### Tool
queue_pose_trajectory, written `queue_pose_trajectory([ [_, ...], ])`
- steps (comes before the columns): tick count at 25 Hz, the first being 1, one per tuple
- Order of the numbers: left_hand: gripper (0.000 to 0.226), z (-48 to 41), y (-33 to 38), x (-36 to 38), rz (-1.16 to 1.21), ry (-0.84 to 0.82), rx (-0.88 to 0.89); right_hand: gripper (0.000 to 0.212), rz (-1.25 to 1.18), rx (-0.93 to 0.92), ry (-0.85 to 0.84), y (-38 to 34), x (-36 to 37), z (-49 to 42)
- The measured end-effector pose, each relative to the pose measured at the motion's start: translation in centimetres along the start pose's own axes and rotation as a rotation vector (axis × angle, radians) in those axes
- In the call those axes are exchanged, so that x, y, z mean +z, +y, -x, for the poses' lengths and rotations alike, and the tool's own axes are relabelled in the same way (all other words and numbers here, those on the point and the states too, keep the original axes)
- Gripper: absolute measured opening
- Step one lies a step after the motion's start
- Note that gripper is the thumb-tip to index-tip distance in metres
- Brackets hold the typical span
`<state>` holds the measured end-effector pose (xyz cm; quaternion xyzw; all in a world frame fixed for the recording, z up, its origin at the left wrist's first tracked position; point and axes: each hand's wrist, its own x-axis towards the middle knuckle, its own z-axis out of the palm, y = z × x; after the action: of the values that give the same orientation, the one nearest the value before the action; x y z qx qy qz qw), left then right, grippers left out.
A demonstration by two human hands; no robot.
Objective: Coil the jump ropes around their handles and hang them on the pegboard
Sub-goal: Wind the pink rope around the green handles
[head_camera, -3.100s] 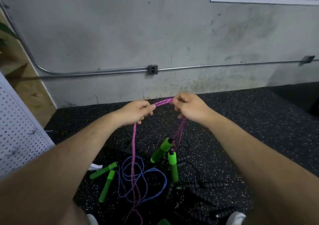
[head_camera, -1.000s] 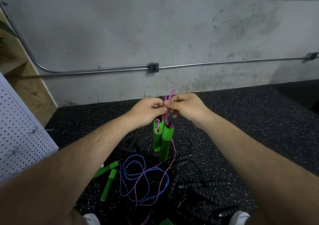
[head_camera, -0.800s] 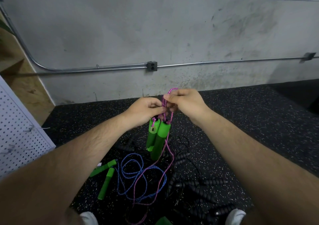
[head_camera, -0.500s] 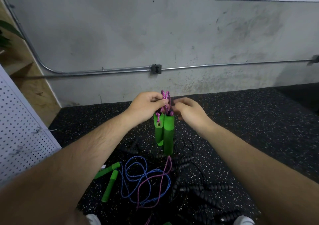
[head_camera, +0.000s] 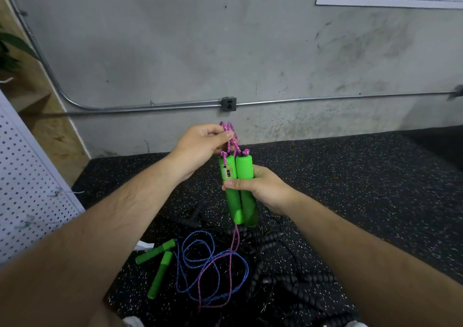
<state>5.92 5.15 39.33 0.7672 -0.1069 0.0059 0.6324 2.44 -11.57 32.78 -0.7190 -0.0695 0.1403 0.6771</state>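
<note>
Speckled black rubber floor (head_camera: 363, 188) against a bare concrete wall (head_camera: 175, 50); pegboard (head_camera: 30, 188) is seen at the left edge, well apart from the hands. Pink jump rope (head_camera: 226, 127) is held mid-air. Its two green handles (head_camera: 244, 170) are gripped side by side and upright in the right hand (head_camera: 263, 188), fingers curled round both. Short loops of rope above the handle tops are pinched by the left hand (head_camera: 200, 146), thumb against fingers. The rest hangs from below the handles to the floor, where it is crossed with the blue rope (head_camera: 246, 270) lying loose by its own green handles (head_camera: 160, 274). Black ropes (head_camera: 298, 280) with ribbed handles are piled just beside.

Coiling is judged barely begun; no wraps are seen round the handles.

Risks:
- Blue rope could be dragged up if slack is drawn in before the crossing is cleared.
- Pinched loops could be lost if tension is dropped.
- Handles could be splayed if the grip is eased during wrapping.
</note>
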Motion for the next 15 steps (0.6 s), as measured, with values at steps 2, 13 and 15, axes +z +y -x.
queue_pose_trajectory([
  [2, 0.012, 0.2, -0.4, -1.1, -0.473, 0.123, 0.149, 0.023, 0.005, 0.033, -0.006, -0.6, -0.3, 0.2],
  [13, 0.077, 1.2, -3.1, -0.3, -1.469, -0.346, 0.815, 0.030, 0.449, 0.091, -0.081, -3.5, -1.0, 0.9],
  [15, 0.074, 1.2, -3.1, -0.7, -1.487, -0.286, 0.721, 0.051, 0.788, 0.021, -0.006, -3.6, -0.9, 0.9],
])
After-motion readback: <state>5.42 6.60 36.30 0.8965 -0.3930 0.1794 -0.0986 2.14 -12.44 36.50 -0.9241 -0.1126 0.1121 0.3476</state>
